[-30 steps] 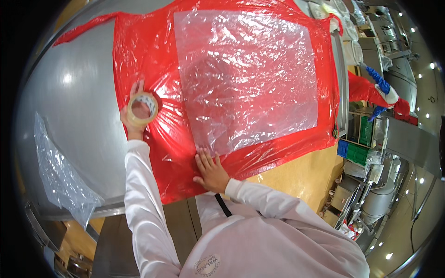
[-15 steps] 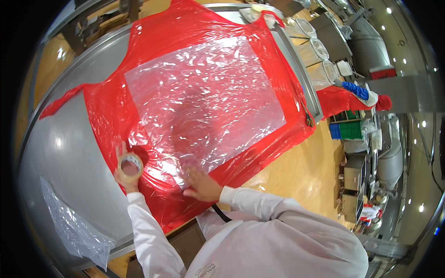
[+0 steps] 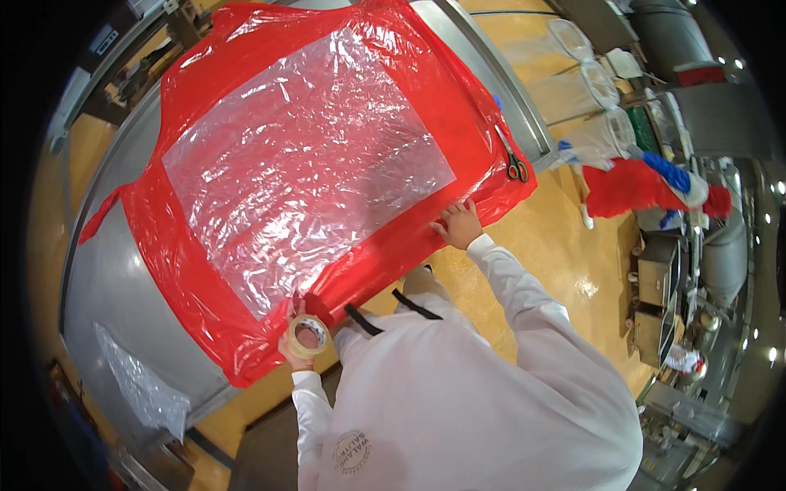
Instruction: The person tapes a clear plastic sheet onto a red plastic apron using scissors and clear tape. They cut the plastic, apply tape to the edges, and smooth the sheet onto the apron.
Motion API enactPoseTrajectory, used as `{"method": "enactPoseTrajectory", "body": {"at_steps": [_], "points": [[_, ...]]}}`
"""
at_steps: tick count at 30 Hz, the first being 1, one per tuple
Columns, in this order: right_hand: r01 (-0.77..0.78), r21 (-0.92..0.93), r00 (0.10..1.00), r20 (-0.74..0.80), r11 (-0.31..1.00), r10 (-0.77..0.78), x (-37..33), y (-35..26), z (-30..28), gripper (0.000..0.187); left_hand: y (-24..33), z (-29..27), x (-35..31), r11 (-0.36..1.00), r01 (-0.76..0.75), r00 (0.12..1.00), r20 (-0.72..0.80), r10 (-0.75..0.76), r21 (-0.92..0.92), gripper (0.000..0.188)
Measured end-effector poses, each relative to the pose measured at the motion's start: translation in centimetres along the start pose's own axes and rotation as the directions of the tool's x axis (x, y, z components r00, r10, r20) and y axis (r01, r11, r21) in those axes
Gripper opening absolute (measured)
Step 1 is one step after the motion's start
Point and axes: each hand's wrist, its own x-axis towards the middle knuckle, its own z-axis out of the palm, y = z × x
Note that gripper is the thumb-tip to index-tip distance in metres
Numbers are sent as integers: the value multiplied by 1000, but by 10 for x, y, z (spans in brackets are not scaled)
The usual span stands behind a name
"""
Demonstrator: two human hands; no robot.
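While the left hand had hold of a tape roll at the near edge of the red plastic, the right hand lay along that edge, fingers loosely spread, clutching nothing. Beyond lay a clear sheet over the red, with scissors to its right; farther off was a person in red.

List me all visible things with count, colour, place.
plastic sheet: 1, red, over table
clear film: 1, transparent, on sheet
tape roll: 1, yellowish, sheet's near edge
scissors: 1, dark, sheet's right end
table: 1, grey, under sheet
loose film: 1, transparent, table's left
bags: 3, transparent, right of table
person: 1, red and blue clothes, right
equipment: uncountable, grey, far right
floor: 1, yellow, below
shirt: 1, white, bottom
left hand: 1, white sleeve, holding tape roll
right hand: 1, white sleeve, sheet's edge
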Motion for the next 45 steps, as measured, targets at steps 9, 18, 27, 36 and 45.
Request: {"method": "enactPoseTrajectory", "body": {"at_steps": [9,18,27,36,45], "points": [[205,157,979,-14,966,-206,31,106,13,45,-26,11,2,999,22,916,-400,-31,-29,59],[169,73,981,89,983,-175,59,163,-9,43,-14,24,16,983,180,897,-415,-151,31,48],[114,990,984,-101,82,-144,-5,-5,-135,30,-74,282,137,932,-203,976,134,169,301,96],[568,517,757,-633,641,-160,-60,-1,-175,43,-127,377,187,978,-67,981,166,101,-200,44],[464,707,850,-526,533,-43,-98,109,-159,33,-196,416,231,915,-104,986,-82,147,389,18]]}}
